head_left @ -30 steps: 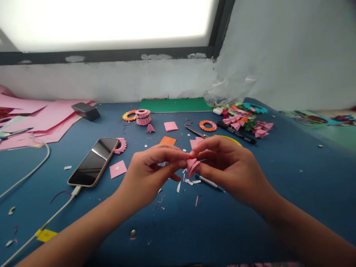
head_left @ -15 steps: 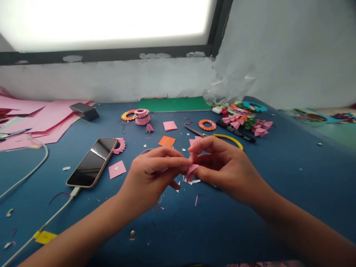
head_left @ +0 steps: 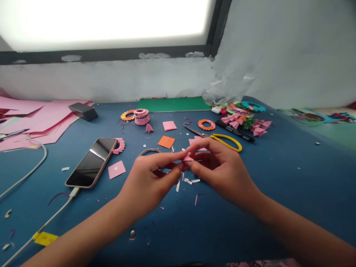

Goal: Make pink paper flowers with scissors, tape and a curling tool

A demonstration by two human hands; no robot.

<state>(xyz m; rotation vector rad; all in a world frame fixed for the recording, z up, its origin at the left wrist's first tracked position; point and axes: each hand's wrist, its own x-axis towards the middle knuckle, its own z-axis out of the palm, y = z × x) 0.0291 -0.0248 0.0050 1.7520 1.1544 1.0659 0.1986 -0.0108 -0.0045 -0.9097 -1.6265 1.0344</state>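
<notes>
A small folded piece of pink paper [head_left: 188, 158] is pinched between the fingertips of both hands, above the middle of the blue table. My left hand [head_left: 155, 172] comes in from the left, its thumb and forefinger closed on the paper's near side. From the right, my right hand [head_left: 222, 163] grips the same piece with thumb and forefinger. Much of the paper is hidden by the fingers. Just behind my right hand lie yellow-handled scissors [head_left: 226, 142] and a partly covered pink paper square [head_left: 197, 140]. White paper scraps [head_left: 187, 181] are scattered below the hands.
A phone [head_left: 91, 163] on a white cable lies left, by a pink square [head_left: 116, 169]. Farther back are an orange square [head_left: 166, 141], scalloped paper rings [head_left: 206, 124], a black marker [head_left: 235, 131] and folded paper pieces [head_left: 260, 128]. Pink sheets [head_left: 50, 115] fill the far left.
The folded pink paper has turned and now shows less between the fingers. My left thumb has come up against it, and my right hand has shifted slightly left, uncovering more of the scissor handles.
</notes>
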